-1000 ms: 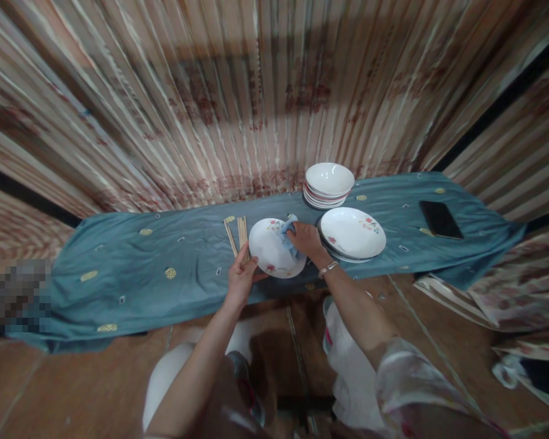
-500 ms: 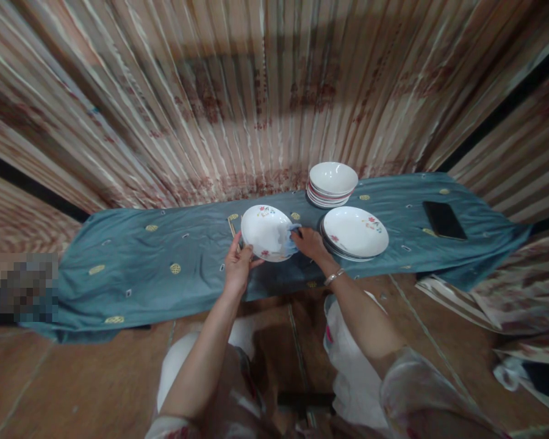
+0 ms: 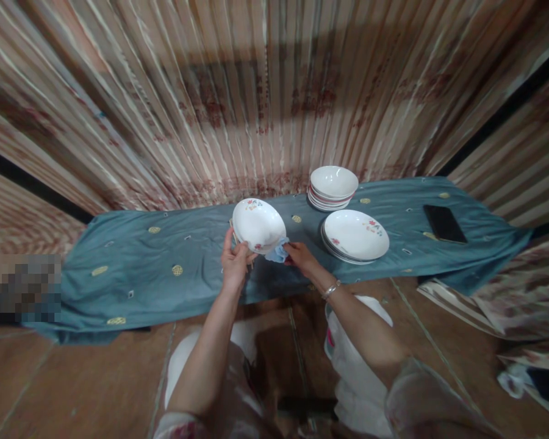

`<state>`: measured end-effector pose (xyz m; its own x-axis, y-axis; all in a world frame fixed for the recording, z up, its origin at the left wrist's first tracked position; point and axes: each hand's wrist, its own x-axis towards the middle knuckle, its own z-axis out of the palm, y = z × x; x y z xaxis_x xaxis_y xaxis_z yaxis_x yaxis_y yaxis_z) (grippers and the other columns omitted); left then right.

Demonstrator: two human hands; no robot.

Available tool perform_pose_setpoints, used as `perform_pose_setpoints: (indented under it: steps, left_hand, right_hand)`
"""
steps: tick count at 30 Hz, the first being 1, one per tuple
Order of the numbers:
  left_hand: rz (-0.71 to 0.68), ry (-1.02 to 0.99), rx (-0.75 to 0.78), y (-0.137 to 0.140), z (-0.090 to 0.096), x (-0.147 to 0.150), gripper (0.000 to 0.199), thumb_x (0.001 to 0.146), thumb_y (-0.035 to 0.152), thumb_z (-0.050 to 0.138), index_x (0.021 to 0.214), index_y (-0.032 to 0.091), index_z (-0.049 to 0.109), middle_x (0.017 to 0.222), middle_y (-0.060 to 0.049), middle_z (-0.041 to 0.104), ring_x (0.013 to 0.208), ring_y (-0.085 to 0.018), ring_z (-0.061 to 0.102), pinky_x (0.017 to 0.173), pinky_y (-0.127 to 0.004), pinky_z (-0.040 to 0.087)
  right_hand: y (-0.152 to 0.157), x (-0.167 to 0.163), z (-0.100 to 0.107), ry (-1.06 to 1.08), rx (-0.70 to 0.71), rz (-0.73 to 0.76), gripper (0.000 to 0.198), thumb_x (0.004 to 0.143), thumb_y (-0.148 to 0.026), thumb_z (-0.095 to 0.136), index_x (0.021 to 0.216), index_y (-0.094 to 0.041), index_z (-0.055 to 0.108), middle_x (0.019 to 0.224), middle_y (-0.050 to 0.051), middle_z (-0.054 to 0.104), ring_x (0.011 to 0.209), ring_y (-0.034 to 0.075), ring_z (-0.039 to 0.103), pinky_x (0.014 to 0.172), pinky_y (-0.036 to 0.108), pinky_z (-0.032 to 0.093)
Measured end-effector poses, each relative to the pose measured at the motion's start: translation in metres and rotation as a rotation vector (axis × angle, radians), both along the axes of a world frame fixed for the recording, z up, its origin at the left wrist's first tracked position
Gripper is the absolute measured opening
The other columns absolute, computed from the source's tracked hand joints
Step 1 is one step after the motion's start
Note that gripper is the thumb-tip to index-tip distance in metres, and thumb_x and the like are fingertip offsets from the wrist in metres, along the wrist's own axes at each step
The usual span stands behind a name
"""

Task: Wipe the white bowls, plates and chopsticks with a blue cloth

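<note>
My left hand grips the lower left rim of a white plate with small flowers, tilted above the cloth-covered table. Between the fingers of my right hand is a light blue cloth, which touches the plate's lower right rim. Partly hidden behind the plate and my left hand lie thin sticks, like chopsticks. To the right of my right hand sits a stack of flowered plates.
Behind the plates stands a stack of white bowls. A dark flat phone-like object lies at the right on the blue-green tablecloth. Pleated curtains hang close behind the table.
The plate has moved slightly up and left and tilts more. My right hand and the blue cloth have shifted left and down, from the plate's right side to its lower right rim.
</note>
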<state>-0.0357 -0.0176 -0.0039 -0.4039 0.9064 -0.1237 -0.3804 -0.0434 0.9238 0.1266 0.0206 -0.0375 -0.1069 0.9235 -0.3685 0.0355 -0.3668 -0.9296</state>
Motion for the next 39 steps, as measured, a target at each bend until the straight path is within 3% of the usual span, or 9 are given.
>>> perform_pose_setpoints:
  steps: [5, 9, 14, 21, 27, 32, 39]
  left_hand:
    - [0.005, -0.025, -0.007, 0.003, -0.002, 0.0, 0.081, 0.066, 0.025, 0.076, 0.139, 0.027, 0.042, 0.073, 0.004, 0.067, 0.068, -0.013, 0.068, 0.068, -0.029, 0.06]
    - [-0.01, -0.035, 0.016, 0.005, -0.002, 0.002, 0.079, 0.066, 0.028, 0.077, 0.137, 0.03, 0.042, 0.084, 0.001, 0.07, 0.075, -0.015, 0.069, 0.07, -0.032, 0.06]
    - [-0.042, -0.101, 0.008, 0.011, 0.0, 0.011, 0.068, 0.068, 0.031, 0.075, 0.128, 0.033, 0.044, 0.111, -0.004, 0.068, 0.08, -0.017, 0.07, 0.073, -0.036, 0.06]
    - [-0.148, -0.212, 0.009, 0.016, 0.002, 0.03, 0.06, 0.067, 0.031, 0.077, 0.119, 0.031, 0.046, 0.106, -0.002, 0.069, 0.08, -0.017, 0.07, 0.079, -0.042, 0.058]
    - [-0.232, -0.263, -0.009, 0.017, 0.005, 0.05, 0.057, 0.07, 0.029, 0.075, 0.119, 0.029, 0.045, 0.094, -0.001, 0.072, 0.082, -0.019, 0.071, 0.083, -0.044, 0.056]
    - [-0.342, -0.308, -0.01, 0.011, 0.007, 0.078, 0.057, 0.071, 0.029, 0.075, 0.119, 0.027, 0.045, 0.092, -0.001, 0.072, 0.084, -0.021, 0.071, 0.085, -0.047, 0.055]
    - [-0.479, -0.277, 0.024, 0.006, 0.007, 0.126, 0.063, 0.069, 0.033, 0.076, 0.121, 0.027, 0.042, 0.091, 0.0, 0.071, 0.084, -0.021, 0.07, 0.087, -0.049, 0.053]
  right_hand:
    - [-0.006, -0.001, 0.005, 0.208, -0.094, -0.026, 0.019, 0.075, -0.029, 0.064, 0.062, -0.017, 0.059, 0.052, -0.003, 0.058, 0.048, 0.009, 0.055, 0.05, 0.019, 0.047]
    - [-0.015, -0.001, 0.013, 0.308, -0.128, 0.049, 0.019, 0.07, -0.03, 0.071, 0.061, -0.017, 0.061, 0.053, -0.002, 0.061, 0.049, 0.009, 0.056, 0.049, 0.02, 0.047]
    - [-0.026, 0.007, 0.027, 0.409, -0.029, 0.213, 0.024, 0.056, -0.032, 0.081, 0.063, -0.016, 0.065, 0.059, -0.003, 0.063, 0.054, 0.008, 0.056, 0.051, 0.019, 0.044]
    - [-0.023, 0.042, 0.042, 0.438, 0.044, 0.159, 0.035, 0.048, -0.038, 0.085, 0.064, -0.016, 0.064, 0.06, -0.004, 0.062, 0.055, 0.007, 0.054, 0.057, 0.02, 0.044]
    - [-0.017, 0.089, 0.046, 0.241, 0.176, -0.051, 0.04, 0.056, -0.051, 0.077, 0.064, -0.018, 0.057, 0.056, -0.005, 0.054, 0.053, 0.009, 0.049, 0.051, 0.022, 0.041]
    - [-0.009, 0.143, 0.051, -0.153, 0.323, -0.197, 0.036, 0.069, -0.056, 0.056, 0.071, -0.02, 0.057, 0.06, -0.003, 0.055, 0.056, 0.012, 0.049, 0.05, 0.022, 0.037]
    - [-0.009, 0.195, 0.052, -0.295, 0.357, -0.299, 0.035, 0.062, -0.051, 0.058, 0.064, -0.017, 0.064, 0.061, 0.002, 0.061, 0.057, 0.014, 0.052, 0.052, 0.023, 0.038]
